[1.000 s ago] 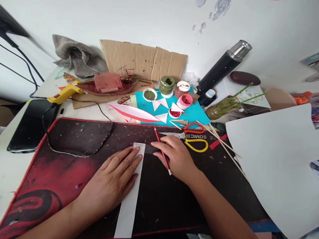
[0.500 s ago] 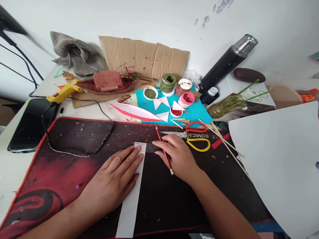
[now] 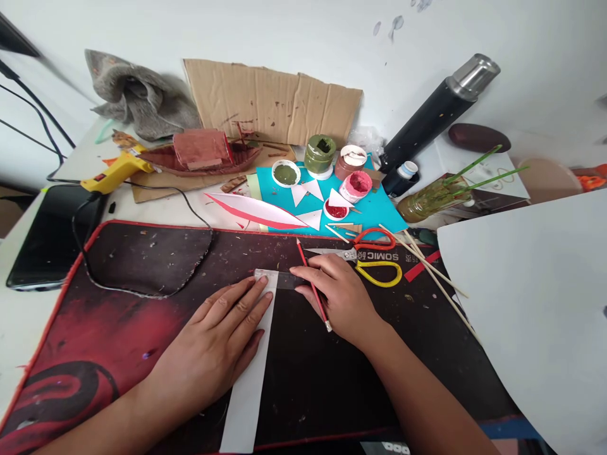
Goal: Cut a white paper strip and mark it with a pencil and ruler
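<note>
Hands at work on a paper strip. The left hand [image 3: 220, 332] lies flat, palm down and fingers extended close together; it grasps nothing and rests on the white strip [image 3: 249, 392]. The strip lies on a dark mat [image 3: 308, 392] covering the near middle of the desk [image 3: 28, 309], and runs lengthwise toward the desk's near edge. The right hand [image 3: 339, 297] is partly closed, its fingers curled around a red pencil [image 3: 321, 307], which slants with its point toward the desk's far edge. The thumb and index finger also meet a clear flat piece [image 3: 286, 280], which crosses the strip's far end; whether they pinch it cannot be told.

Just beyond the right hand, scissors [image 3: 351, 254] lie with handles apart. Thin sticks [image 3: 443, 289] lie farther right, beside a large white sheet [image 3: 526, 297] along the desk's right side. Toward the far edge, a leaf-shaped paper [image 3: 256, 207] overlaps a blue sheet [image 3: 379, 213] bearing paint jars [image 3: 320, 155]. A model boat [image 3: 202, 151] and a yellow glue gun [image 3: 111, 175] occupy the far left corner.
</note>
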The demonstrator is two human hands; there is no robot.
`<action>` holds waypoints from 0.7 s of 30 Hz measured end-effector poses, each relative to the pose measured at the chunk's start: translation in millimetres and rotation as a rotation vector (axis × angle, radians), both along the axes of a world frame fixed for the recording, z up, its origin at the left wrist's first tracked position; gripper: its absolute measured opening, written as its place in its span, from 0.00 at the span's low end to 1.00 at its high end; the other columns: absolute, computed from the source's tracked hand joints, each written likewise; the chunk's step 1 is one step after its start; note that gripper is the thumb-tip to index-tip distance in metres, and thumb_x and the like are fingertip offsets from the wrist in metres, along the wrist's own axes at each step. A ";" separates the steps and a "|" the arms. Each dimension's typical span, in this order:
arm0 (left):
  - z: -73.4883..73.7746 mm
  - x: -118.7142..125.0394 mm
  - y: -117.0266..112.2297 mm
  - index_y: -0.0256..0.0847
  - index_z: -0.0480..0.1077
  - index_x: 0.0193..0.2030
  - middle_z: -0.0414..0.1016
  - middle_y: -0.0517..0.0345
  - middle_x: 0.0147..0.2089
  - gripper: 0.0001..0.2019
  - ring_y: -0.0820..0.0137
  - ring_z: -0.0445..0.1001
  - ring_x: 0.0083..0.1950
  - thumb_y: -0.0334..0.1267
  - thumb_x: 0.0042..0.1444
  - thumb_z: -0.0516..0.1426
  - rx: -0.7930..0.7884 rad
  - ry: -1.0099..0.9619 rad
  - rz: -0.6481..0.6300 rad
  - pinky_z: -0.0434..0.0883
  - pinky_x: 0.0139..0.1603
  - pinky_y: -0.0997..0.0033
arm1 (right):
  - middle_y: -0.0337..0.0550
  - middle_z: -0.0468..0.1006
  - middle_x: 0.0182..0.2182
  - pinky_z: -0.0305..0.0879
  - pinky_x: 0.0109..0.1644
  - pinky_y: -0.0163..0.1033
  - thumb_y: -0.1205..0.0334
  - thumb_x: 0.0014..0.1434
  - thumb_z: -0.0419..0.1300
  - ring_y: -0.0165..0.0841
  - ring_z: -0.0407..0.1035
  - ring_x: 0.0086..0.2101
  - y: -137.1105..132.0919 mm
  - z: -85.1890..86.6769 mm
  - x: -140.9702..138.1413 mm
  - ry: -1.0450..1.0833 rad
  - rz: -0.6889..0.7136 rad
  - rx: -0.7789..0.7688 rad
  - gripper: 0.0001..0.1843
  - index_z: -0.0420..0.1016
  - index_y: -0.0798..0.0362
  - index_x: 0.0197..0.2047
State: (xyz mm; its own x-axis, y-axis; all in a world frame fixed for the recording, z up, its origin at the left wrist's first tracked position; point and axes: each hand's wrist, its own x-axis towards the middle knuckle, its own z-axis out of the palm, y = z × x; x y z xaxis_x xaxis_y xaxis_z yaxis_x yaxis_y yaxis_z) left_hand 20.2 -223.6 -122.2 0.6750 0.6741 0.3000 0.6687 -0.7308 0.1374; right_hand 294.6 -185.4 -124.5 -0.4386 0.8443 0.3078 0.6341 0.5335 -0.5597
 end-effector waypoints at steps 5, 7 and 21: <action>-0.7 -0.5 -0.5 0.36 0.71 0.73 0.73 0.45 0.77 0.23 0.52 0.71 0.76 0.36 0.74 0.55 -0.019 -0.011 0.012 0.68 0.74 0.52 | 0.52 0.83 0.49 0.77 0.52 0.52 0.61 0.78 0.64 0.45 0.78 0.48 0.3 0.0 -0.2 0.007 -0.001 -0.001 0.12 0.82 0.50 0.61; -1.0 -0.9 -0.6 0.36 0.70 0.74 0.72 0.45 0.77 0.24 0.52 0.71 0.76 0.36 0.75 0.55 -0.021 -0.008 0.011 0.69 0.74 0.52 | 0.52 0.83 0.48 0.77 0.52 0.52 0.62 0.78 0.64 0.45 0.78 0.48 0.4 -0.3 -0.3 0.007 -0.001 0.005 0.12 0.82 0.51 0.61; -2.7 -1.5 -0.5 0.38 0.67 0.77 0.73 0.46 0.77 0.27 0.52 0.72 0.76 0.37 0.74 0.55 -0.012 -0.006 0.012 0.69 0.74 0.52 | 0.51 0.83 0.49 0.77 0.54 0.53 0.61 0.79 0.63 0.45 0.78 0.49 0.5 -0.5 0.1 -0.002 -0.006 -0.002 0.12 0.82 0.49 0.61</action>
State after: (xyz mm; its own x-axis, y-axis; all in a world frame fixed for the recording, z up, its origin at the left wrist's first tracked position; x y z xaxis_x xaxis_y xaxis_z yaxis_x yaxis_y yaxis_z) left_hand 18.7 -224.1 -124.9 0.6651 0.6857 0.2959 0.6764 -0.7210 0.1505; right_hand 294.7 -184.9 -125.0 -0.4345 0.8475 0.3048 0.6382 0.5286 -0.5597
